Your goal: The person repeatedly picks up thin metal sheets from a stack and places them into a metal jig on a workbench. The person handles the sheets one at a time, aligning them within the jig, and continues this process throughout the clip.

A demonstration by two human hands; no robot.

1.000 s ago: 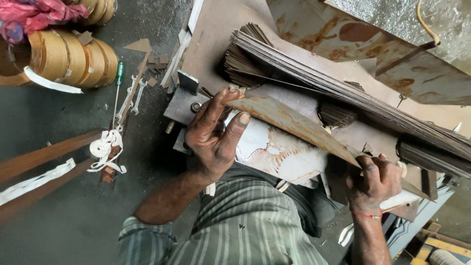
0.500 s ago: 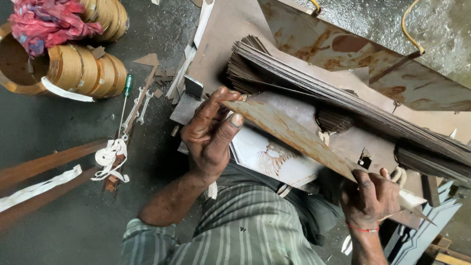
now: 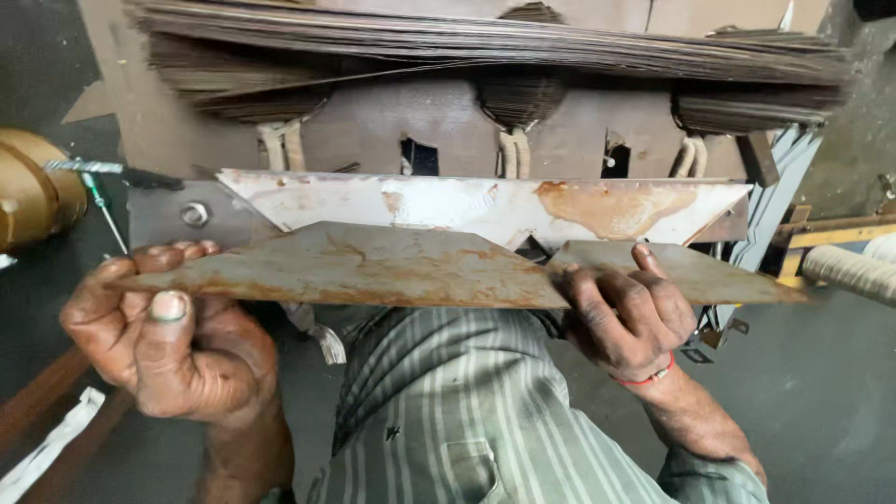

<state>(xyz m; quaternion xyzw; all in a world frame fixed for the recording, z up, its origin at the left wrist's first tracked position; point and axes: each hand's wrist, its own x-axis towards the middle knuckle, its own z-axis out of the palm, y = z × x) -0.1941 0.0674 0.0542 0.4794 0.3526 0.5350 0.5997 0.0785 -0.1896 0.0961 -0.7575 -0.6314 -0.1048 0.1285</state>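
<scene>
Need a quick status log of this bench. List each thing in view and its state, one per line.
Rusty metal sheet: held level, gripped at both ends.
Left hand: closed on the sheet's left end, thumb on top.
Right hand: closed on the sheet near its right end.
Stacked thin sheets: piled flat, edges showing.
Rusted white plate: lying behind the held sheet.
Bolt: seated in the grey bracket.

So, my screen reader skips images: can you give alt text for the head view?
Both hands grip a rusty metal sheet flat at chest height, left hand at one end, right hand nearer the other. Behind it stands a stack of thin sheets.
</scene>
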